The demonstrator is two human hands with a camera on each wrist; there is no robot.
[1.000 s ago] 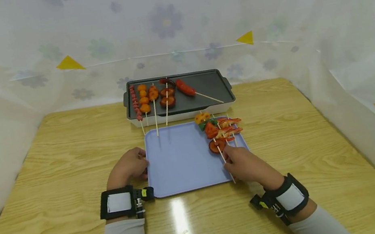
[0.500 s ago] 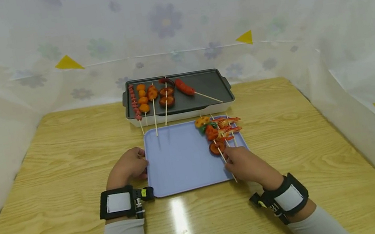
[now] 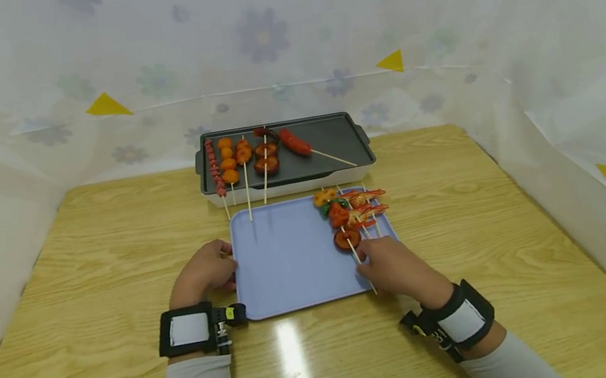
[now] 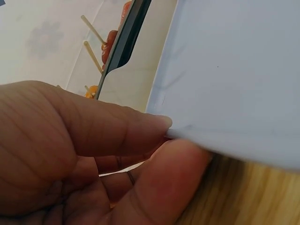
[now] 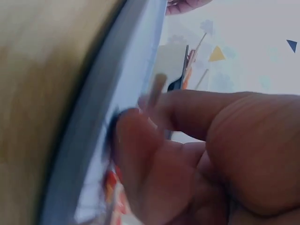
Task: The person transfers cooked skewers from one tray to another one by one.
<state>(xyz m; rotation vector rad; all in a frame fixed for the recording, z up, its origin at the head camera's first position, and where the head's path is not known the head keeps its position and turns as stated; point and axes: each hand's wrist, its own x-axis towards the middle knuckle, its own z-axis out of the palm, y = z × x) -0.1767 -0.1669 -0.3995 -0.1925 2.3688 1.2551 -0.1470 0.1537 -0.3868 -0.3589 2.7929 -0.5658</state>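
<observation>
My left hand (image 3: 206, 272) pinches the left rim of a light blue tray (image 3: 285, 264) between thumb and finger, clearly so in the left wrist view. At the tray's right side, my right hand (image 3: 397, 268) holds a mixed skewer by the lower part of its wooden stick. That skewer (image 3: 339, 215) carries a yellow piece, a green one, a red one and a brown mushroom slice. Beside it on the tray lie shrimp skewers (image 3: 369, 211), partly hidden by the mixed skewer and the right hand. In the right wrist view the pinching fingers (image 5: 140, 140) look blurred.
Behind the tray stands a dark grill plate (image 3: 331, 138) on a white base. Several skewers lie on it, among them a red sausage (image 3: 294, 143) and mushroom slices (image 3: 266, 158); some sticks jut over its front edge. A wooden table (image 3: 91, 315) bears everything, with sheeting around it.
The food end of the held skewer has dropped slightly towards the tray. Both hands keep their hold nearly in place, and the head view has shifted a little.
</observation>
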